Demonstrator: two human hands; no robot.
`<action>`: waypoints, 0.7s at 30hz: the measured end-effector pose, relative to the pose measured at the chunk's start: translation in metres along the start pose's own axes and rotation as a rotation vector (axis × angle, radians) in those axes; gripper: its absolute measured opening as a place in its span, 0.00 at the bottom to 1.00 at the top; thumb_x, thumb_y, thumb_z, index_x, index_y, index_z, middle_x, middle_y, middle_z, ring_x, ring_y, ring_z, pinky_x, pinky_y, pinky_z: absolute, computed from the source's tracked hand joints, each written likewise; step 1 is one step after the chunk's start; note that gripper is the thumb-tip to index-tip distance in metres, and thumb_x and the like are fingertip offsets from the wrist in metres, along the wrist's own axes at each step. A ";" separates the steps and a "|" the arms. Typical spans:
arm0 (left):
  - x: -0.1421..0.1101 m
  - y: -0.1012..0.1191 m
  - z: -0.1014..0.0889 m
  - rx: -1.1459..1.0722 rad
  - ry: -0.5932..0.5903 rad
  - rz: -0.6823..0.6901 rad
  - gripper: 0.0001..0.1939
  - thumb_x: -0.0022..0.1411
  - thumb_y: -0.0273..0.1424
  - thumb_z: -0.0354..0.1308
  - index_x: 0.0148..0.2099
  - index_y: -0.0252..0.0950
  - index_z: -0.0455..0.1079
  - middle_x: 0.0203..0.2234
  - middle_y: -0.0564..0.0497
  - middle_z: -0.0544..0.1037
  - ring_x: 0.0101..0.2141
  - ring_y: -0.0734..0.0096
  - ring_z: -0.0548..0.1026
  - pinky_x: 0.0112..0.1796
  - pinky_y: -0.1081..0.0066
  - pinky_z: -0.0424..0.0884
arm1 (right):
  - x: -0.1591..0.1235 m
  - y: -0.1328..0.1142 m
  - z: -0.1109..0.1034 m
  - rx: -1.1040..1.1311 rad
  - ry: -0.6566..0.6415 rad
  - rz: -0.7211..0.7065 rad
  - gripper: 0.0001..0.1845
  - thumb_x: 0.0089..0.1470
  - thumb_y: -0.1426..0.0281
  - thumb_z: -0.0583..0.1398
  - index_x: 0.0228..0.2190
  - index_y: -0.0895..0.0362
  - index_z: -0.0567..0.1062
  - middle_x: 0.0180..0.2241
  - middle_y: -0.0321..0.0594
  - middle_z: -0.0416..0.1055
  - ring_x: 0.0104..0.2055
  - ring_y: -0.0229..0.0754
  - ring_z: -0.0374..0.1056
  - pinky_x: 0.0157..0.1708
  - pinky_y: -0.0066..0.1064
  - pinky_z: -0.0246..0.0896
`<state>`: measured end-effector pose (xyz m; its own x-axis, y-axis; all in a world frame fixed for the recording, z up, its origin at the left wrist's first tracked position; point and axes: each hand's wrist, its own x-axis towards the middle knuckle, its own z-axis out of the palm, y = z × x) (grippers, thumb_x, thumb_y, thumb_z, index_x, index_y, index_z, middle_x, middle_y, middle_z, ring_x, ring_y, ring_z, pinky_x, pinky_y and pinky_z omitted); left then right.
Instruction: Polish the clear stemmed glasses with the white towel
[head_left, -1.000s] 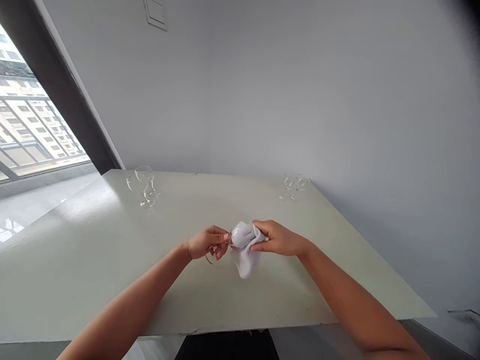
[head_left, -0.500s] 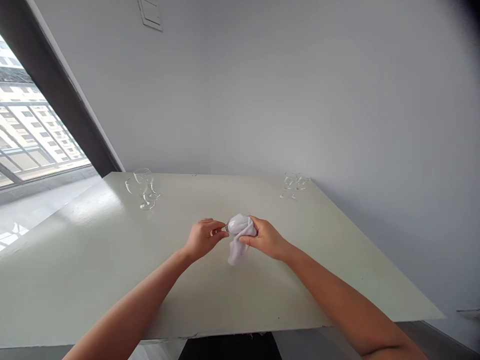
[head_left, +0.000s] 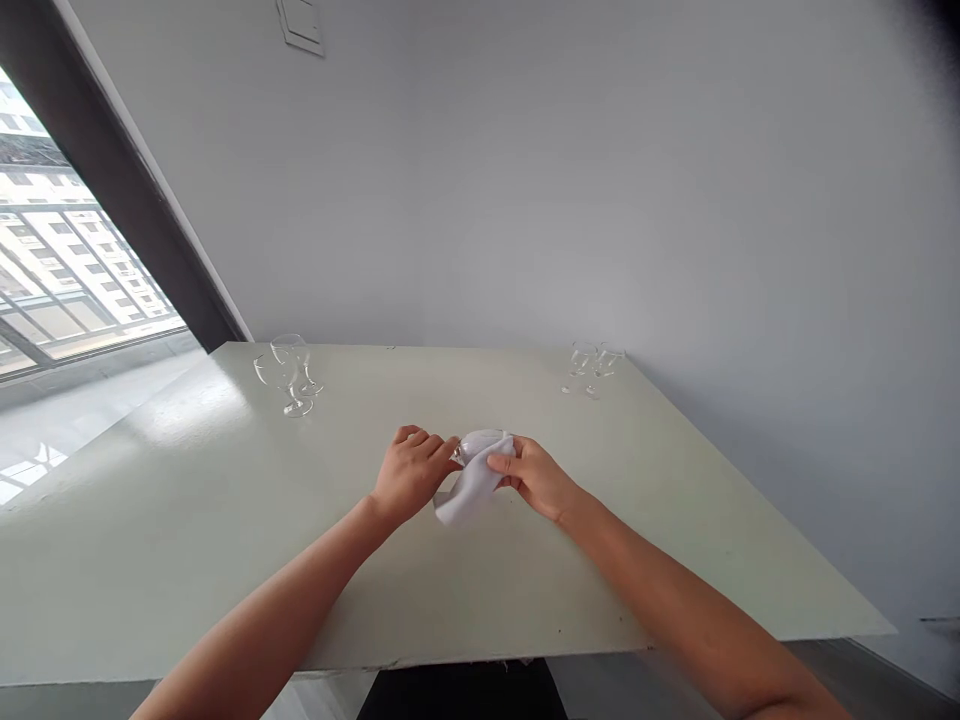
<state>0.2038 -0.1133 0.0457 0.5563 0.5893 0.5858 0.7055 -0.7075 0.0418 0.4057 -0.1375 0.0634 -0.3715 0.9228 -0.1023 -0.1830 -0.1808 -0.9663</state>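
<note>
Over the middle of the table, a stemmed glass (head_left: 478, 441) lies on its side between my hands, its bowl toward the right. My left hand (head_left: 415, 470) is closed on its stem end; the foot is hidden by the fingers. A white cloth (head_left: 474, 487) covers part of the bowl and hangs down toward me. My right hand (head_left: 534, 476) grips the cloth at the bowl's rim, thumb on the near side. Whether fingers reach inside the bowl is hidden.
Two larger stemmed glasses (head_left: 298, 407) stand at the table's far left. Two smaller stemmed glasses (head_left: 592, 390) stand at the far right, near the wall (head_left: 675, 200). The pale table (head_left: 225, 560) has its front edge just before me. A window (head_left: 82, 250) is on the left.
My left hand has rolled over, back of the hand now upward, at the stem end. The cloth's hanging end has swung left, and my right thumb has shifted up over the cloth.
</note>
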 end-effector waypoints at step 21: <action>0.006 -0.018 -0.008 -1.080 -0.672 -0.578 0.19 0.50 0.46 0.55 0.36 0.35 0.71 0.22 0.54 0.66 0.23 0.77 0.63 0.24 0.75 0.59 | -0.038 -0.069 -0.052 -0.928 -0.063 -0.283 0.10 0.53 0.66 0.55 0.34 0.53 0.75 0.33 0.37 0.72 0.35 0.43 0.66 0.33 0.32 0.58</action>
<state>0.1911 -0.1006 0.0545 0.6252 0.7514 -0.2109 0.3925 -0.0692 0.9172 0.4798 -0.1426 0.1212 -0.4768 0.8662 0.1496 0.5076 0.4103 -0.7576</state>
